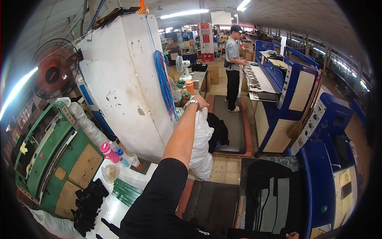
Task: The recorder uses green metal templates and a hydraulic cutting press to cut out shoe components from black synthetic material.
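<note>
My left arm reaches forward, a metal watch on its wrist. My left hand (201, 102) is closed at the top of a bulging white sack (201, 147), whose upper edge gathers beneath the fingers. A heap of black cloth (217, 129) lies against the sack's right side. At the lower edge, only a bit of my right hand (293, 235) shows, beside the blue machine; its fingers are mostly cut off. Near it, long grey strips (275, 203) lie on a black bed.
A white pillar (123, 79) with a blue cord bundle (162, 79) stands left. Below it, a white table (104, 215) holds bottles, green packs and black pieces. Blue machines (292, 91) line the right. A person (232, 59) stands ahead on a dark mat (227, 137).
</note>
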`<move>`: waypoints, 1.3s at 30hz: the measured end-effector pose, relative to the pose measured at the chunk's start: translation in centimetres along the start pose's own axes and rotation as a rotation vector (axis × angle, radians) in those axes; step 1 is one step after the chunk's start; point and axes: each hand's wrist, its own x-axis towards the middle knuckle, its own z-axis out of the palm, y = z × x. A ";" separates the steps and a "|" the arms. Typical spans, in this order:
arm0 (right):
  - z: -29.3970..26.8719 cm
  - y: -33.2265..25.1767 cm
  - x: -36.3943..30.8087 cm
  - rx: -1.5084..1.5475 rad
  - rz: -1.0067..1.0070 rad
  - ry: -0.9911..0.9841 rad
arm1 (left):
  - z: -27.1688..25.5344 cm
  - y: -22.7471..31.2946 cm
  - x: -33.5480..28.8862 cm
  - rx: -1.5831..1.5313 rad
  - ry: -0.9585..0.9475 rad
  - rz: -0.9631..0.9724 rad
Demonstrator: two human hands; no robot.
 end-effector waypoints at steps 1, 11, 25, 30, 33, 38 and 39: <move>-0.2 0.3 -0.1 -0.002 0.002 0.007 | 0.3 0.0 0.1 -0.005 -0.003 0.005; 0.4 -0.8 -3.7 0.017 0.170 0.105 | 5.1 1.8 3.1 0.182 -0.123 0.079; 0.7 -2.2 -2.2 0.024 0.004 0.085 | -1.6 4.6 -4.4 0.027 0.053 -0.106; -0.3 -2.9 -6.8 -0.053 0.050 0.179 | 3.5 4.9 1.8 0.049 -0.085 -0.068; 2.8 -6.4 1.1 -0.064 -0.047 0.038 | -4.7 -9.5 3.6 0.415 0.017 0.086; 0.2 -2.0 -4.3 -0.081 0.106 0.143 | 4.1 1.7 3.9 0.298 -0.115 0.132; -0.2 -2.0 -6.1 -0.118 0.113 0.188 | 4.9 4.8 2.9 0.227 -0.145 0.025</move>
